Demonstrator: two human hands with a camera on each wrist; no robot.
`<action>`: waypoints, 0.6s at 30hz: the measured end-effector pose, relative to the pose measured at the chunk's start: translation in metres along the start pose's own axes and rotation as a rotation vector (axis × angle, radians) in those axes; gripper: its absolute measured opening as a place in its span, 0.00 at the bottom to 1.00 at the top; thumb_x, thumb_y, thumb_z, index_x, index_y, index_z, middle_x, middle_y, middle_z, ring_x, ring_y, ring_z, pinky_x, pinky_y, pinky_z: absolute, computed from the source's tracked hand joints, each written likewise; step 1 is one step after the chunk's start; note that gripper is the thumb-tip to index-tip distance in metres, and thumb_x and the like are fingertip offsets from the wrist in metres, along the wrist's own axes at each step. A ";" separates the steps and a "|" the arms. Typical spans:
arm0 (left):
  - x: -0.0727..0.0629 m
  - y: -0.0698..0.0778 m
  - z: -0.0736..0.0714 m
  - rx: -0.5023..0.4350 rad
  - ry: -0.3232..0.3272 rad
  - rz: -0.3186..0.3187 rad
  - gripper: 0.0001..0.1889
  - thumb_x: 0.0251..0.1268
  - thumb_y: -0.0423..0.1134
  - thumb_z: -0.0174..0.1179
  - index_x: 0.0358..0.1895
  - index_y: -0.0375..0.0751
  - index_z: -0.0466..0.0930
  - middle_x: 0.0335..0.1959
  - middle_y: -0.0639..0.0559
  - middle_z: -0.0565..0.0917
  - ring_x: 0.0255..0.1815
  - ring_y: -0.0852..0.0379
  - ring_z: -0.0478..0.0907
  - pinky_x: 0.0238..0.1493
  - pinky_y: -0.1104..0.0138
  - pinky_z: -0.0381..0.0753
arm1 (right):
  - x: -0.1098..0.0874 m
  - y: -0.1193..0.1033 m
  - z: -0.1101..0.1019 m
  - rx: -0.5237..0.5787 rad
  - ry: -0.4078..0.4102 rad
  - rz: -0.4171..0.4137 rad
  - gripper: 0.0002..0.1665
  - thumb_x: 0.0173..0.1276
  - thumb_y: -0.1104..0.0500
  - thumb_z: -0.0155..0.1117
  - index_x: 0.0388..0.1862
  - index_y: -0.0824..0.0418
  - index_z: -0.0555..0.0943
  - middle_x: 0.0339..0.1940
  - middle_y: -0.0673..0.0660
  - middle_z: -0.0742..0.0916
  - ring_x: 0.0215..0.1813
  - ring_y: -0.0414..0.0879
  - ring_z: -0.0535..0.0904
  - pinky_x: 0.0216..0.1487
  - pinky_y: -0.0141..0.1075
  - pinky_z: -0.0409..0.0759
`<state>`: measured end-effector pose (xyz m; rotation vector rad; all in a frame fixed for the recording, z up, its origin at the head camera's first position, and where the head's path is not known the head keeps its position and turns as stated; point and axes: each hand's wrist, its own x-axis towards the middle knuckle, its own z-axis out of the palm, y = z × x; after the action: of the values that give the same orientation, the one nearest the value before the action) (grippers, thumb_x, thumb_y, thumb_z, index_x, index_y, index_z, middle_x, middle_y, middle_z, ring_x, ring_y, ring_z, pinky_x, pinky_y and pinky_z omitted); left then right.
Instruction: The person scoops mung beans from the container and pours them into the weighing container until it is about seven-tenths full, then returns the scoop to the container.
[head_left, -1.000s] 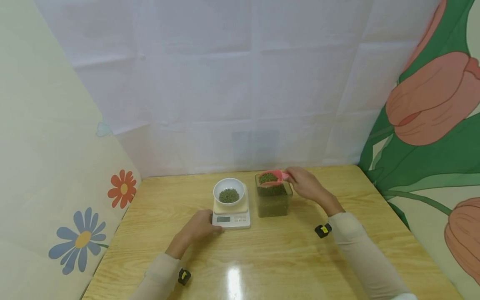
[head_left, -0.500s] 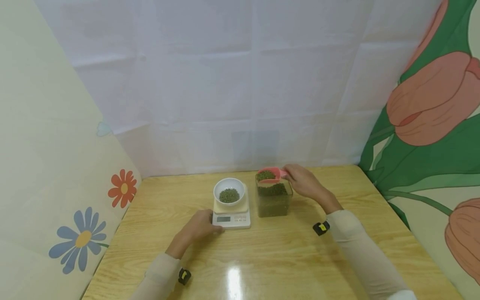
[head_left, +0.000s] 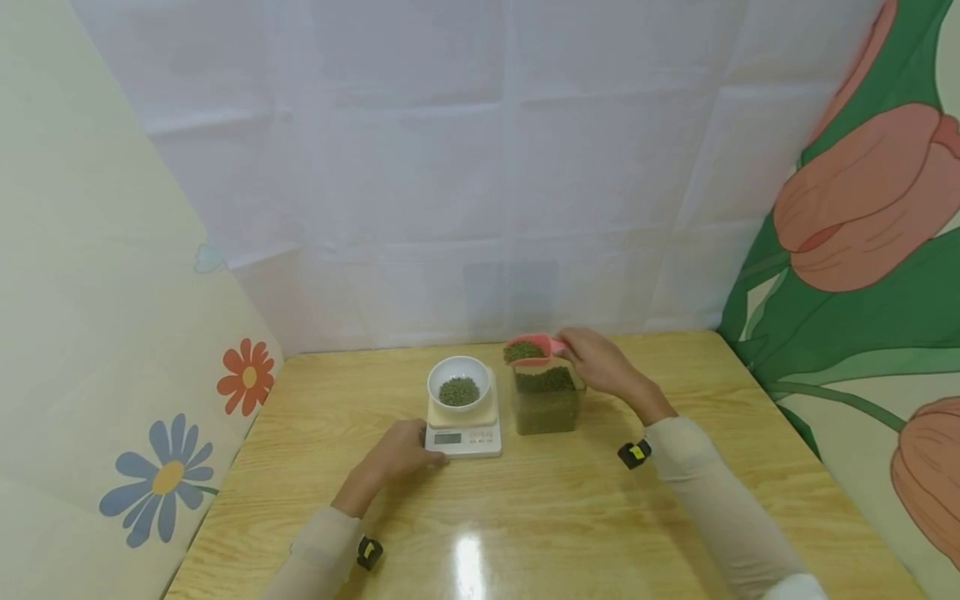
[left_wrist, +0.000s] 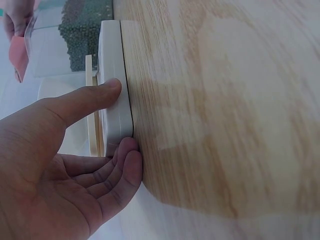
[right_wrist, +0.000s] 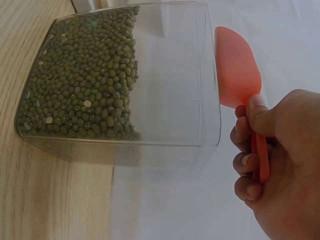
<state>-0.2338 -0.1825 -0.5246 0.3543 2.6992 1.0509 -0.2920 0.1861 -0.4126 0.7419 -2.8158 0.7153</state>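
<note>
My right hand [head_left: 596, 360] grips the handle of a pink scoop [head_left: 542, 348], its fingers wrapped round it in the right wrist view. Green mung beans [head_left: 525, 350] fill the scoop, which is over the upper left rim of a clear square container [right_wrist: 170, 75]. More mung beans [right_wrist: 85, 80] fill the container's lower part. To the left stands a white kitchen scale [head_left: 483, 442] bearing a white bowl [head_left: 459, 367] with some beans at its bottom. My left hand [left_wrist: 75, 155] holds the scale's near left corner, thumb on the front face and curled fingers against the side.
The wooden table [head_left: 525, 525] ends at a white sheet [head_left: 495, 192] hanging behind. Flower-printed panels [head_left: 862, 358] stand at both sides. Container and scale sit side by side with a narrow gap between them.
My right hand has raised the bean-filled scoop slightly and moved it left, from above the container's middle to its left rim. The left hand and the scale have stayed put.
</note>
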 end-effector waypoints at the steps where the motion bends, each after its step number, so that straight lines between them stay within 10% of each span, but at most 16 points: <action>1: 0.000 0.000 0.000 0.000 0.000 -0.001 0.20 0.54 0.43 0.81 0.46 0.37 0.85 0.32 0.52 0.87 0.30 0.56 0.79 0.36 0.64 0.82 | 0.001 0.000 0.000 -0.001 0.001 -0.003 0.12 0.84 0.57 0.57 0.51 0.66 0.82 0.44 0.61 0.88 0.49 0.57 0.84 0.55 0.56 0.83; 18: 0.001 -0.001 0.000 0.003 -0.003 0.010 0.20 0.55 0.43 0.81 0.46 0.38 0.85 0.31 0.52 0.86 0.30 0.56 0.79 0.35 0.64 0.82 | 0.007 -0.007 0.002 -0.002 -0.023 -0.029 0.11 0.83 0.58 0.58 0.51 0.65 0.82 0.46 0.61 0.89 0.49 0.57 0.84 0.54 0.55 0.83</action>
<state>-0.2348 -0.1826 -0.5258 0.3701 2.6992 1.0479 -0.2949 0.1769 -0.4097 0.7946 -2.8198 0.7040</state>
